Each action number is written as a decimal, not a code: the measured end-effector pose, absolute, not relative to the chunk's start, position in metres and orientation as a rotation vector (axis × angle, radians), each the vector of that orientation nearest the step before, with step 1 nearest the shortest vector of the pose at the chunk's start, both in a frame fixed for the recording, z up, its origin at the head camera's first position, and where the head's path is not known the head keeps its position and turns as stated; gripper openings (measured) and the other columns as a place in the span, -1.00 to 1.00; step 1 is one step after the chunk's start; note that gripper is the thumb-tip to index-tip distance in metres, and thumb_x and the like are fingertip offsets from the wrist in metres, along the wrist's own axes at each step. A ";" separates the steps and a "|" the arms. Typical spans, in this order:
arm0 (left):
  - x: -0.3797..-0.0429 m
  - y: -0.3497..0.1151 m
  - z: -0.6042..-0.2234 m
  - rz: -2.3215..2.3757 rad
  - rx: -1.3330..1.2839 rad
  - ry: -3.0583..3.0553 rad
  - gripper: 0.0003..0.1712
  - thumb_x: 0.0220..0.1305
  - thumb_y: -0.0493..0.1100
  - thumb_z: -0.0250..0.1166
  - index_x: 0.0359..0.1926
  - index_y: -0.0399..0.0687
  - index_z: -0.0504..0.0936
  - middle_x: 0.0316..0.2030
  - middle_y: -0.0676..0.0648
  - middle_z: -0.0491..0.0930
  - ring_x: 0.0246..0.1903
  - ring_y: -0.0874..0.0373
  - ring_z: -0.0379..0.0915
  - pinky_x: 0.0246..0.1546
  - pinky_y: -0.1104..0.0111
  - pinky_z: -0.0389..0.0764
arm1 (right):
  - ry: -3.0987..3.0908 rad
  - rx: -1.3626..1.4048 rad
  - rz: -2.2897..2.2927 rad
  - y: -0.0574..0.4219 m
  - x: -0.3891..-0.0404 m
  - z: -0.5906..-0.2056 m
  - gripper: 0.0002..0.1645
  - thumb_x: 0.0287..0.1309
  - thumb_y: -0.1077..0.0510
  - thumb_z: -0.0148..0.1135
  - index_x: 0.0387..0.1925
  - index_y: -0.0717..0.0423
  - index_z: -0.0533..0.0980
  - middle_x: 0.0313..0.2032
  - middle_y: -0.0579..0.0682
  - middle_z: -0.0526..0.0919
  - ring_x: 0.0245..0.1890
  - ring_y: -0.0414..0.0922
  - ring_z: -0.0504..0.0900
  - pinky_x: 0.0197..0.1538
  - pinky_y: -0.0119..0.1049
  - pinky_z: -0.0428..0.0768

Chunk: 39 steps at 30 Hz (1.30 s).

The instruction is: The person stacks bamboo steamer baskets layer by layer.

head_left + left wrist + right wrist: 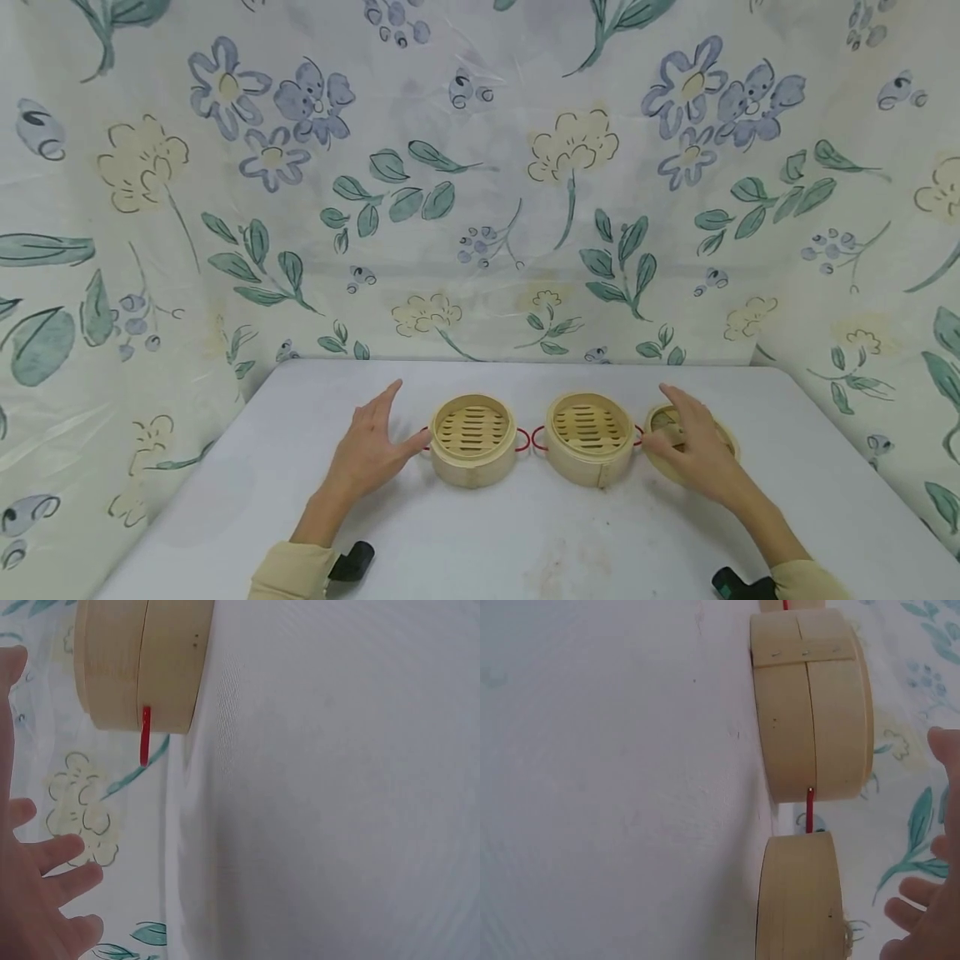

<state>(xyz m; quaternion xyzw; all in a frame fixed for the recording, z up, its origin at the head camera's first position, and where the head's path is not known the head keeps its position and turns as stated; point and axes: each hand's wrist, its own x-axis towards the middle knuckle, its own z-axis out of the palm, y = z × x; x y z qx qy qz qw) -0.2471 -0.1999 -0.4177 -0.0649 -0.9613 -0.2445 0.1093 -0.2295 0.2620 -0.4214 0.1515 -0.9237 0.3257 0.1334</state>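
Observation:
Two round bamboo steamer baskets with slatted bases and red side handles stand side by side on the white table: the left basket (pixel 471 468) and the middle basket (pixel 588 467). To their right lies a bamboo steamer lid (pixel 660 469), partly covered by my right hand (pixel 697 450) in the head view. That hand hovers over the lid, fingers extended and thumb apart, holding nothing. My left hand (pixel 367 454) is spread beside the left basket, its thumb near the red handle. In the left wrist view, a gap separates the fingers from the basket (pixel 142 667).
The white table (pixel 450 550) has a few brownish stains near its front. Behind it and along both sides hangs a floral cloth (pixel 495 208). Black devices (pixel 354 562) are strapped at both wrists.

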 end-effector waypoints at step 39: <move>-0.246 -0.181 -0.434 -0.973 -0.335 -2.979 0.19 0.07 0.44 0.32 0.56 0.11 -0.02 0.48 -0.26 0.10 0.44 -0.26 0.05 0.23 -0.32 0.25 | -2.814 0.522 0.974 0.231 -0.233 -0.444 0.16 0.15 -0.26 0.33 0.52 0.20 -0.02 0.48 0.38 -0.05 0.45 0.40 -0.07 0.32 0.45 0.03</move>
